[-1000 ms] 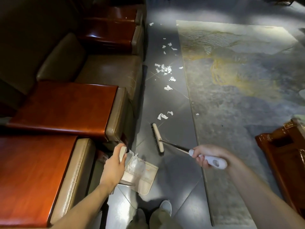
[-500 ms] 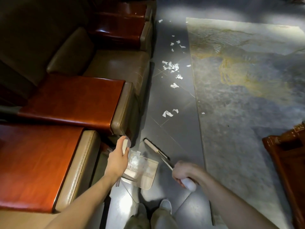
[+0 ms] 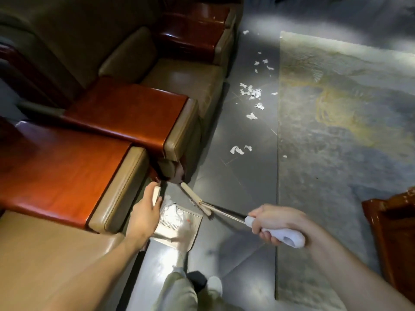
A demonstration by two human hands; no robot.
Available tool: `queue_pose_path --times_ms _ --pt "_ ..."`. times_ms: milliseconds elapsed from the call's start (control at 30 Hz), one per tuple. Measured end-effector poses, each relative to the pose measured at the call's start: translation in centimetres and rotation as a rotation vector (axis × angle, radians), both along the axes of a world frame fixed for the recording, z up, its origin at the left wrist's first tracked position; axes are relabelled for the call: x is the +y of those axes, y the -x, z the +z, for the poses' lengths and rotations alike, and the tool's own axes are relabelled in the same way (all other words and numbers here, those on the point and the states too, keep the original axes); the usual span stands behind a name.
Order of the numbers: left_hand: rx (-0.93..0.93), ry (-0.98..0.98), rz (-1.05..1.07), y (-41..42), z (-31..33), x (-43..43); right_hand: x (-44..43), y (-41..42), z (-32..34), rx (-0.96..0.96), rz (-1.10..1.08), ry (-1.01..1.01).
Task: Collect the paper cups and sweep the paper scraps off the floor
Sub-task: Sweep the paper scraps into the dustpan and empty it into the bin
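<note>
Just beside the left hand [image 3: 146, 206], curled round the dustpan [image 3: 189, 224] handle, a pile of scraps [image 3: 171, 212] sits in the pan. The right hand [image 3: 272, 222] grips the brush [image 3: 195, 199] (head near the pan's lip). Sweeping looks midway; next, reach the paper scraps [image 3: 250, 92] lying well beyond.

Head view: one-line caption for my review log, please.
Left hand holds the dustpan while right hand grips the brush beside it; paper scraps lie farther along the floor.

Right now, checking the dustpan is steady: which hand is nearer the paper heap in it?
Left. The left hand grips the dustpan handle right beside the heap; the right hand holds the brush handle, farther off.
</note>
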State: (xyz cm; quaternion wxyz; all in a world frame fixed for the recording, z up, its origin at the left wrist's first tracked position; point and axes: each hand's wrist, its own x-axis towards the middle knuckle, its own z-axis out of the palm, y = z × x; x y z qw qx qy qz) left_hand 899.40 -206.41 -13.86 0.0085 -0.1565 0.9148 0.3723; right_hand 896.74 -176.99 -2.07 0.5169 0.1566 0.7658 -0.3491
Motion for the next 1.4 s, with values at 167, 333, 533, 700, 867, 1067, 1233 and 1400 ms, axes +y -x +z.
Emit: queue_pose_path --times_ms 167,333,533,700,867,1067,1233,1400 --pt "-0.006 -0.026 0.101 -5.0 0.3 -2.3 -3.6 0.5 -0.8 0.098 0.132 -0.088" --pt "-0.01 -0.07 0.197 -7.9 -0.2 -4.8 -8.7 0.7 -4.1 0.144 0.238 -0.157" --pt "-0.016 -0.184 0.3 -8.5 -1.2 -6.6 -13.5 -1.8 -9.0 0.22 0.541 -0.295" --pt "-0.132 -0.236 0.359 -7.6 -1.4 -7.7 -14.3 -5.3 -8.3 0.152 0.766 -0.355" --pt "-0.15 -0.153 0.315 -7.3 -1.0 -7.6 -12.7 -7.5 -5.3 0.073 0.948 -0.347" --pt "-0.165 -0.063 0.141 -6.4 -0.7 -5.5 -8.6 -8.3 -0.9 -0.035 0.779 -0.253" --pt "-0.097 -0.059 0.057 -4.8 0.1 -0.9 -3.3 -8.0 1.5 -0.015 0.544 -0.222" --pt "0.014 -0.108 -0.005 -0.6 1.9 5.8 3.0 -5.7 3.9 0.045 0.358 -0.254"
